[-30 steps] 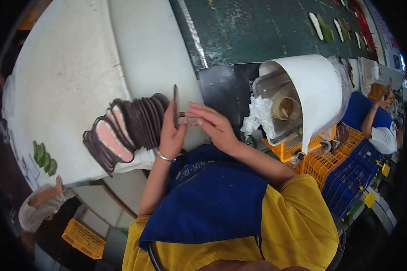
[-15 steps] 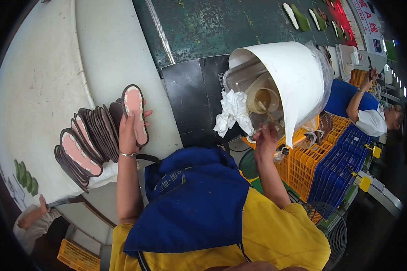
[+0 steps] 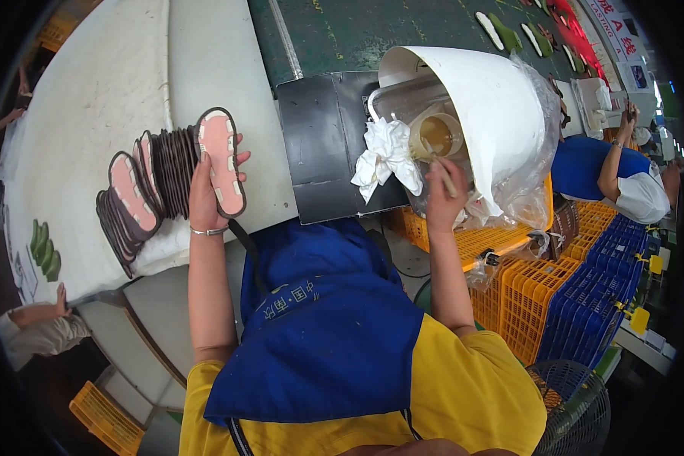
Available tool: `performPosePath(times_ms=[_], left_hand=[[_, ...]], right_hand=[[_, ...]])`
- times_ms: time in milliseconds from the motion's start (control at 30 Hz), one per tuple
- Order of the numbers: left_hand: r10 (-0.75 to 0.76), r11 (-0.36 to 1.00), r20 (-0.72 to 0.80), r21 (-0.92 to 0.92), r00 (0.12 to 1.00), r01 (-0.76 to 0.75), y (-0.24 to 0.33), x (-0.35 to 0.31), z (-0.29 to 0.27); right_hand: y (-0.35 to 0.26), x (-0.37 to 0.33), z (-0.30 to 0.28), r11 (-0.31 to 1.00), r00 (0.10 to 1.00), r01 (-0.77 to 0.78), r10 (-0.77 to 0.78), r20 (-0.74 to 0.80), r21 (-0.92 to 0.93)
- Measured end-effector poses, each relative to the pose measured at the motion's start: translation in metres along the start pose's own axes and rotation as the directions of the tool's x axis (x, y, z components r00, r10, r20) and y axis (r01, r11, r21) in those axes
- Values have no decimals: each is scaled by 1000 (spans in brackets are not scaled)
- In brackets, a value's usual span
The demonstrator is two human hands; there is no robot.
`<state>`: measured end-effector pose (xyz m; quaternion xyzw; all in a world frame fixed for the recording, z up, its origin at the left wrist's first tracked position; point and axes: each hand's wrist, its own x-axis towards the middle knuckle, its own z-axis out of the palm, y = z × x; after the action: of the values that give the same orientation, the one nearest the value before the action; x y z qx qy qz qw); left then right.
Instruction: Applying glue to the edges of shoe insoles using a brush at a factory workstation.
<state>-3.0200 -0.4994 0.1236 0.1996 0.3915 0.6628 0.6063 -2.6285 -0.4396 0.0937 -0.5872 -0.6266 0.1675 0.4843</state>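
Observation:
My left hand (image 3: 205,196) is closed around a shoe sole (image 3: 222,163), thumb on its pink face and fingers behind it. The sole has a dark rim and pale patches along its edges. Directly left of it, a leaning row of dark soles (image 3: 176,171) stands on the table, a few with pink faces showing. My right hand (image 3: 446,199) grips a brush (image 3: 448,181) by its pale handle. The brush's tip reaches into a translucent cup (image 3: 442,131) of yellowish liquid. Crumpled white tissue (image 3: 387,158) lies beside the cup.
A curved white sheet (image 3: 501,114) shields the cup's right side. A black board (image 3: 323,144) lies between my hands. Orange crates (image 3: 520,296) and blue crates (image 3: 589,289) stand at right, near a co-worker (image 3: 608,171). Another person's hand (image 3: 57,304) shows at far left, below green pieces (image 3: 45,251).
My right hand has moved up to the cup's mouth and now holds the brush in it. My left hand still holds the sole. The whole view has shifted slightly.

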Motion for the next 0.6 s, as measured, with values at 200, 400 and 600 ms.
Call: performPosePath(times_ms=[200,400,600], left_hand=[[-48,990,58,-133,997,55,-21,-63,10],[-41,979,144,-194,989,69,-32,-98,11],[-37,974,200,-211,979,80,-33,-117,14]], right_hand=[[-13,9,-1,992,1000,-2,2,6,123],[-18,6,2,785,962,-169,264,-75,595],[-4,-4,6,906,970,-96,178,-165,412]])
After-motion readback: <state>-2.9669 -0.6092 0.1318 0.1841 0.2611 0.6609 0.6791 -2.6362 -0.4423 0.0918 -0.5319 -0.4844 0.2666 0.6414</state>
